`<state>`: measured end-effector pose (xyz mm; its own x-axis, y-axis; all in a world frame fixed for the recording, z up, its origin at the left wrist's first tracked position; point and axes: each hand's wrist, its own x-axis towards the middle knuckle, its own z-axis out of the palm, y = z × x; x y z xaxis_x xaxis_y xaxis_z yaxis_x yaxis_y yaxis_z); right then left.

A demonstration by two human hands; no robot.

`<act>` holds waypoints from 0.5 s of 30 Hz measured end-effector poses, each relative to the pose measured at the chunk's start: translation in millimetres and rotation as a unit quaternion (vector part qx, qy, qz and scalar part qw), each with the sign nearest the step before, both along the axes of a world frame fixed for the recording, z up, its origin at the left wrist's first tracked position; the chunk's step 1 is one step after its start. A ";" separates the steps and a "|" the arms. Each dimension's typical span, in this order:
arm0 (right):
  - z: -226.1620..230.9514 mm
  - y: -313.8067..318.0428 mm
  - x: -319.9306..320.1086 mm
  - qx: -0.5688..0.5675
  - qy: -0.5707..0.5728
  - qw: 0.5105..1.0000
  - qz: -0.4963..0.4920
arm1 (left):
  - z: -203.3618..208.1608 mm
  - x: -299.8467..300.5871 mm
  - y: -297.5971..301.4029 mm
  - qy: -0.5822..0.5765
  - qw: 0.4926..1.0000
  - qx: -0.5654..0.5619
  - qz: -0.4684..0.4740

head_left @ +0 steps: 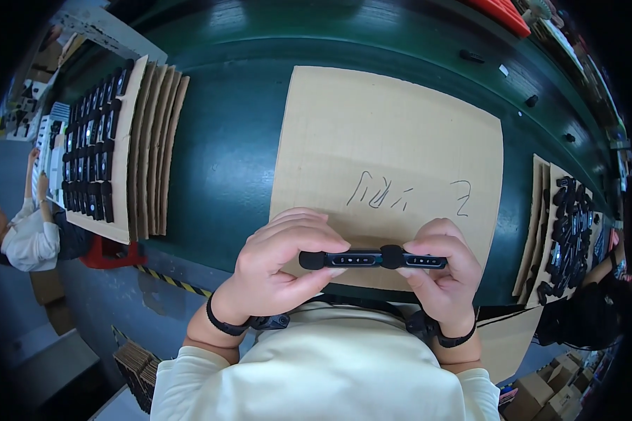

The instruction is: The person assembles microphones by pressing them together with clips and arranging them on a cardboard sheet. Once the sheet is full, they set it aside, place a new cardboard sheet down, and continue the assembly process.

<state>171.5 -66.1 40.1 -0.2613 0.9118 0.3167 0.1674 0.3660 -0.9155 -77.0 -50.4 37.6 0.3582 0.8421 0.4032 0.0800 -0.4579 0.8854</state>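
In front of my body, above the near edge of a cardboard sheet (393,119), two small black microphones with round foam caps are held end to end. My left hand (277,263) pinches the left microphone (354,259) between thumb and fingers, near its foam cap. The right microphone (423,262) is pinched by my right hand (446,263), its foam cap against the end of the left one. Each shows a slim glossy face with a row of small light marks. Handwritten dark strokes cross the cardboard just beyond my hands.
On the green bench (225,133), a cardboard stack (158,147) at left carries rows of black microphones (91,147). More black pieces (562,238) lie on cardboard at right. Small loose parts (472,56) lie at the far right. A co-worker (31,235) sits at left; another person's arm shows at right.
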 end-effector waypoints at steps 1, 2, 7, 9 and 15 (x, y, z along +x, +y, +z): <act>-0.2 0.1 0.0 0.004 -0.003 1.000 0.000 | 0.3 -0.1 0.1 -0.001 1.000 -0.004 -0.001; -0.8 0.2 -0.4 0.004 -0.002 1.000 0.001 | 0.6 -0.1 0.1 -0.003 1.000 -0.007 -0.003; -3.7 1.0 -1.5 0.010 -0.002 1.000 -0.003 | 1.0 0.7 0.7 -0.010 1.000 -0.011 0.005; -4.0 1.5 -1.5 0.019 0.006 1.000 0.003 | 2.0 2.2 0.4 -0.011 1.000 -0.011 0.009; -3.0 -4.1 -2.8 -0.005 0.070 0.997 -0.010 | 11.9 8.6 2.2 0.054 0.998 0.002 0.011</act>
